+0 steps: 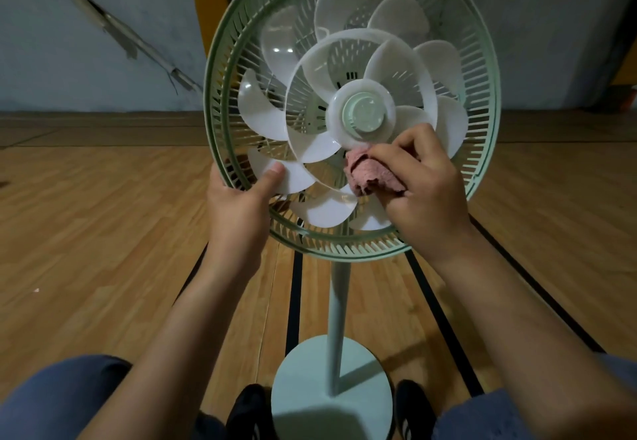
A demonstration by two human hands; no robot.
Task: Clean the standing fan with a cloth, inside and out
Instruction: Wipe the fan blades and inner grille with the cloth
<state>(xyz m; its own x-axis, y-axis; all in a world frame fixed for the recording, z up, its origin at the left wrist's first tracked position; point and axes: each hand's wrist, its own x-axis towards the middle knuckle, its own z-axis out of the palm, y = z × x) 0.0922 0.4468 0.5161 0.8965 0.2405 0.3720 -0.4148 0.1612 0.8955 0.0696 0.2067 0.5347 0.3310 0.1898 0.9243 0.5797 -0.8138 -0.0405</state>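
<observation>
Fingers of right hand [427,184] clamped on the pink cloth [368,176] just below the hub [362,116] of the fan [351,112], left hand [241,198] gripping the guard rim [220,150], thumb pinning a blade [293,177]: best wipe hub-outward, blade held still.

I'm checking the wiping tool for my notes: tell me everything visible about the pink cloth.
The pink cloth looks like soft, textured fabric, bunched into a crumpled wad. The right hand grips it, fingers covering its right part, and presses it against the white blades just below the fan's pale green hub, inside the open guard ring. No stains can be made out.
</observation>
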